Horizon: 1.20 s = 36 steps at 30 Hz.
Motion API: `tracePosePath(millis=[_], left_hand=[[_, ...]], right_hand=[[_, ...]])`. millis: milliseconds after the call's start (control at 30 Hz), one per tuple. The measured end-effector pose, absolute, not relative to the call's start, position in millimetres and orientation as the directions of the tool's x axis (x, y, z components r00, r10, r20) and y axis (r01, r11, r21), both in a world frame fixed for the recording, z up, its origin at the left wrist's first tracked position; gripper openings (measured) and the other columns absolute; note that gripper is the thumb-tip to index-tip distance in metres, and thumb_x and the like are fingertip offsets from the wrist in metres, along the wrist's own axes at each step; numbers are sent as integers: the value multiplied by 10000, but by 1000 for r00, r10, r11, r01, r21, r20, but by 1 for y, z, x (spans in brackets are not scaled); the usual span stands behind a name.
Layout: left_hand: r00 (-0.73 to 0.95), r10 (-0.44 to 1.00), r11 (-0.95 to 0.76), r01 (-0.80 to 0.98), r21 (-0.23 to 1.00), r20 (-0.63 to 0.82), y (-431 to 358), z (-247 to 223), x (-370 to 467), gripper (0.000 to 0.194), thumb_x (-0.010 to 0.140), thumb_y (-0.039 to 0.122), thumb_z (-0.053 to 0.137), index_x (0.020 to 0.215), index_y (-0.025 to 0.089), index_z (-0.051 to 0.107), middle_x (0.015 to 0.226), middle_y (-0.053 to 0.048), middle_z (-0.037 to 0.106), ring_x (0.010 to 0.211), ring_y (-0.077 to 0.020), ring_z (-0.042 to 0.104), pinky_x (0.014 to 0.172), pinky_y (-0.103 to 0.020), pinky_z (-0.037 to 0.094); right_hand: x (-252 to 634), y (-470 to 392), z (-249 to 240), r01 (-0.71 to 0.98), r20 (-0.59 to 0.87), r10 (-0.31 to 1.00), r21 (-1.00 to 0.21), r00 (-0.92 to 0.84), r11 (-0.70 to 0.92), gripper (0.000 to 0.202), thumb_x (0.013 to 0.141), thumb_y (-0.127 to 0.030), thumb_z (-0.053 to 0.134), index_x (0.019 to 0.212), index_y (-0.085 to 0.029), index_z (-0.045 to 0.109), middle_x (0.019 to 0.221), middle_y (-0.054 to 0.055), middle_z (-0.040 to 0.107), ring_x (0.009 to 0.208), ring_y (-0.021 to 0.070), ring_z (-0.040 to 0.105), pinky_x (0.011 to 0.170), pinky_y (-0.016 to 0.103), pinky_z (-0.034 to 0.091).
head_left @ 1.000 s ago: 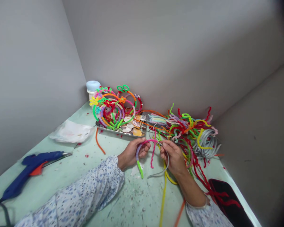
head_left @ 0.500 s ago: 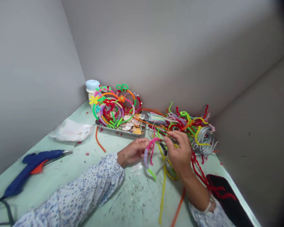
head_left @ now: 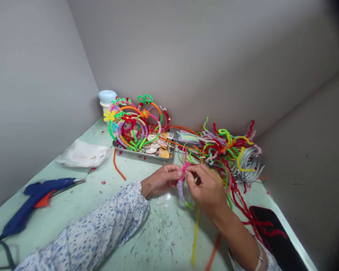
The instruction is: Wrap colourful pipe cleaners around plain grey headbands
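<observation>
Metal tray (head_left: 158,155) on desk (head_left: 87,203), holding shells (head_left: 155,145) and partly hidden fuzzy hoops (head_left: 132,128). Near right of tray: left hand (head_left: 165,180) and right hand (head_left: 207,188) pinch pink-purple fuzzy band (head_left: 181,188), partly covered by fingers. Farther right: phone (head_left: 274,233), cut off.

Moderate, diffuse light | soft shadows on walls | dark upper-right corner | fingers perhaps slightly blurred

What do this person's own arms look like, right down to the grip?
The left grip and right grip are gloveless. The left sleeve is loose, whitish with blue spots, gathered at the cuff; the right sleeve matches. A thin pale band shows near it.
</observation>
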State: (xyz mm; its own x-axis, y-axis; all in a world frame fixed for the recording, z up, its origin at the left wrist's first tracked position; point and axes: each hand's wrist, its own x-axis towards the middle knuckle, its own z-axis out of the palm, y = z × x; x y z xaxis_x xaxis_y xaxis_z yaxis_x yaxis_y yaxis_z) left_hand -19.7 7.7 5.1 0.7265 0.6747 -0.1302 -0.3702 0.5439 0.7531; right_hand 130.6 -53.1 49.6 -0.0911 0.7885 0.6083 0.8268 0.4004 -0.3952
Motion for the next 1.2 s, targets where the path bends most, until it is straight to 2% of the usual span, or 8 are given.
tracePosePath(millis=[100, 200, 300, 400, 500, 800, 1100, 1200], left_hand=[[727, 673, 549, -366, 751, -138, 8, 5, -19, 308, 621, 326, 819, 699, 119, 605, 580, 23, 555, 493, -66, 490, 507, -187, 375], [731, 670, 545, -366, 754, -130, 8, 5, -19, 294, 620, 310, 821, 711, 117, 619, 589, 21, 567, 491, -62, 493, 509, -183, 382], [726, 678, 537, -380, 753, -117, 7, 5, -19, 264, 648, 297, 805, 729, 117, 630, 603, 16, 583, 508, -60, 506, 528, -179, 397], [716, 688, 540, -395, 743, -119, 7, 4, -19, 255, 660, 291, 798, 745, 115, 634, 644, 5, 603, 551, -66, 536, 560, -181, 421], [719, 685, 544, -401, 737, -115, 7, 4, -19, 250, 669, 282, 794, 755, 112, 633, 671, 0, 609, 575, -69, 555, 584, -188, 442], [759, 638, 551, -336, 764, -127, 7, 3, -19, 254, 674, 272, 784, 795, 96, 647, 636, 1, 591, 509, -62, 528, 533, -183, 420], [700, 709, 509, -419, 752, -90, 9, 5, -18, 177, 676, 219, 740, 756, 116, 620, 623, 2, 586, 516, -70, 501, 541, -194, 391], [696, 715, 500, -445, 743, -63, 8, 7, -18, 186, 685, 213, 730, 798, 111, 623, 625, 5, 561, 530, -68, 484, 535, -189, 371]], right_hand=[[128, -53, 50, 822, 585, 810, -449, -26, 351, 131, 826, -202, 514, 783, -224, 637, 752, 24, 658, 670, 158, 600, 658, 266, 461], [125, -51, 49, 752, 514, 854, -593, 81, 286, 117, 776, -199, 536, 735, -223, 643, 720, 14, 664, 637, 153, 593, 632, 259, 462], [123, -49, 45, 563, 315, 924, -813, 216, 146, 107, 765, -252, 560, 749, -208, 657, 693, 15, 669, 604, 158, 595, 588, 259, 467], [124, -47, 43, 355, 133, 963, -934, 235, 42, 143, 778, -312, 565, 766, -195, 647, 639, 7, 642, 561, 156, 576, 543, 258, 467], [125, -47, 45, 316, 108, 976, -948, 189, 44, 182, 793, -353, 566, 790, -190, 647, 642, 9, 645, 566, 159, 579, 547, 262, 469], [126, -48, 48, 570, 244, 949, -817, 199, 90, 104, 730, -230, 569, 736, -214, 671, 687, 9, 693, 608, 167, 625, 614, 274, 485], [126, -47, 45, 329, 70, 972, -944, 225, -8, 114, 752, -285, 553, 732, -199, 626, 596, 5, 646, 541, 164, 598, 532, 268, 476], [138, -44, 48, 510, 251, 931, -856, 266, 85, 153, 803, -329, 544, 739, -206, 609, 639, 19, 642, 582, 172, 597, 571, 288, 478]])
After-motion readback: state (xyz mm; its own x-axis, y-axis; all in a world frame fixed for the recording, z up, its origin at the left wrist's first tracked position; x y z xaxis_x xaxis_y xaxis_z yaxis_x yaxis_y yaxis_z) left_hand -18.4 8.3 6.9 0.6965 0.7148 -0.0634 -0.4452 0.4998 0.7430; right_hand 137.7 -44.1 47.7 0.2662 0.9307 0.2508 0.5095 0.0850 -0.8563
